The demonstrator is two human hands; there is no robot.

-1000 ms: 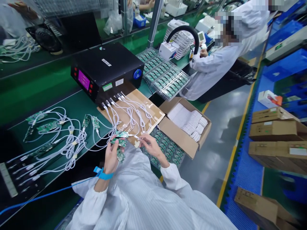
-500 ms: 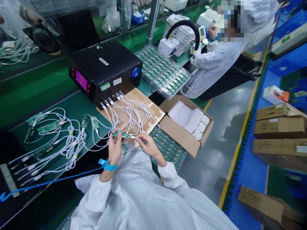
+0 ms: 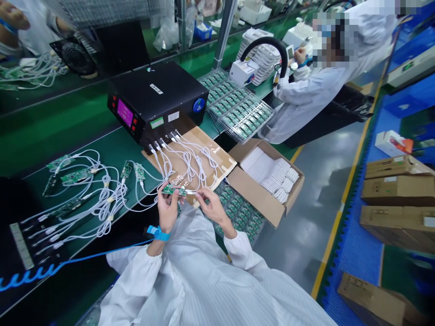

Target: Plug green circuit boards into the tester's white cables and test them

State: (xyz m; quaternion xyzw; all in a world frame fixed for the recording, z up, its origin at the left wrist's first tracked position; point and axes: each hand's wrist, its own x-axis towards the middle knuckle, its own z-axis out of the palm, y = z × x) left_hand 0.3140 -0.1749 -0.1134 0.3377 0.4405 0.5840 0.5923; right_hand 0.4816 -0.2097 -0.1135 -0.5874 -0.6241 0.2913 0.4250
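Note:
A small green circuit board [image 3: 172, 190] is pinched in my left hand [image 3: 167, 212], with the thumb over its near edge. My left wrist carries a blue wrist strap [image 3: 158, 233] with a coiled blue cord. To the right, the fingers of my right hand [image 3: 213, 207] are closed on a white cable [image 3: 192, 193], whose plug meets the board's right end. Whether the plug is fully seated cannot be made out. Just beyond both hands lies a brown cardboard sheet [image 3: 220, 158] with looped white cables across it.
A black box-shaped tester [image 3: 156, 93] with a lit screen stands behind. Wired boards [image 3: 74, 176] lie left on the green bench. Trays of boards [image 3: 238, 106] sit at the back. An open carton [image 3: 261, 199] of white items is right; a co-worker [image 3: 312, 90] stands beyond.
The view has shifted slightly, so the bench appears farther right and lower. My left thumb lies further over the board, whose face is tipped more toward me. Both hands keep their hold.

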